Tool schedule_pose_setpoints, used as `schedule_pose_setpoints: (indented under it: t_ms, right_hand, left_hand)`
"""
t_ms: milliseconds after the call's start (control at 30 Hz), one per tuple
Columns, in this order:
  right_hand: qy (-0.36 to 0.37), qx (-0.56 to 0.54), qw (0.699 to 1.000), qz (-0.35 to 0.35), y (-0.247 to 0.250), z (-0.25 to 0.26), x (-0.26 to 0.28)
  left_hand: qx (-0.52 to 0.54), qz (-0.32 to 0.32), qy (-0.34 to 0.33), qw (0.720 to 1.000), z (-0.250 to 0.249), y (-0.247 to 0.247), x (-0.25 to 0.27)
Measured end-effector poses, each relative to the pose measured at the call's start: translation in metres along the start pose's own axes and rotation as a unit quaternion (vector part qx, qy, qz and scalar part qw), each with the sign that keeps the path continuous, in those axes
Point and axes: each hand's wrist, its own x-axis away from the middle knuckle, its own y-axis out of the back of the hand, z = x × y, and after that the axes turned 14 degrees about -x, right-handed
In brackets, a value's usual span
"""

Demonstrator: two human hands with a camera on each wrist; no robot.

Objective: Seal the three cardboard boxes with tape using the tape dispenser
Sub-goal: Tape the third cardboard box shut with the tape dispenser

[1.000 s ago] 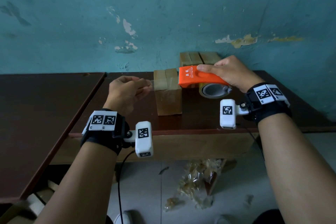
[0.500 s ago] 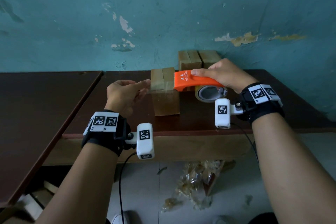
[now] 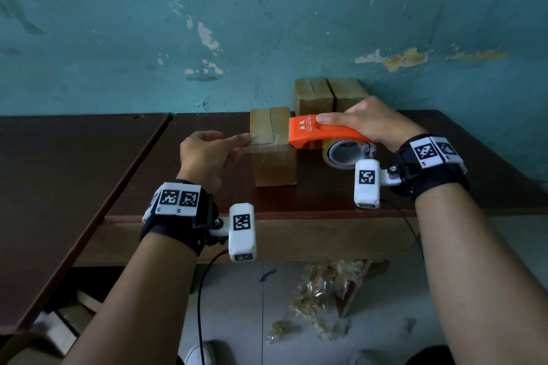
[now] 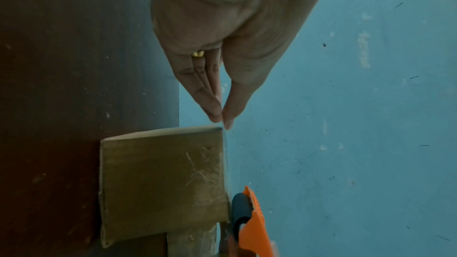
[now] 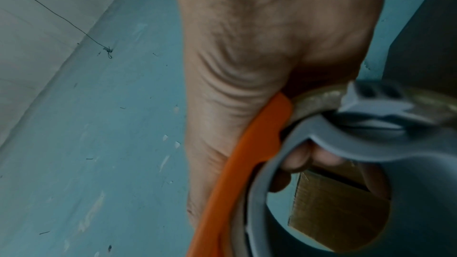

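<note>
Left hand point(image 3: 207, 154) pinched the tape end point(image 4: 223, 124), apparently; right hand point(image 3: 376, 121) gripped the orange tape dispenser point(image 3: 320, 135) over the front cardboard box point(image 3: 272, 151). Keeping the tape taut should help.

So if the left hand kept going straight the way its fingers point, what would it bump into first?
Probably the nearest brown cardboard box: the left hand pinches clear tape right at its top edge. The orange tape dispenser lies beyond.
</note>
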Motion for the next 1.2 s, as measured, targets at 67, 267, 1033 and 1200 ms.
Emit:
schedule_pose_setpoints:
  t_ms: [67,267,1033,1200]
  right_hand:
    - [-0.005,-0.004,1.000,0.004,0.000,-0.003,-0.001]
    - [-0.016,-0.009,1.000,0.005,-0.001,-0.004,0.000]
    - [-0.014,-0.039,0.997,0.067,-0.035,-0.002,-0.001]
    - [-0.016,-0.035,0.996,0.079,-0.035,-0.005,0.002]
  left_hand:
    - [-0.003,-0.001,0.002,1.000,0.001,-0.001,0.000]
    - [-0.039,-0.004,0.008,0.999,0.002,-0.002,-0.001]
    - [-0.250,-0.080,-0.046,0.964,-0.001,-0.018,-0.007]
    - [-0.244,-0.059,-0.027,0.968,0.000,-0.028,-0.007]
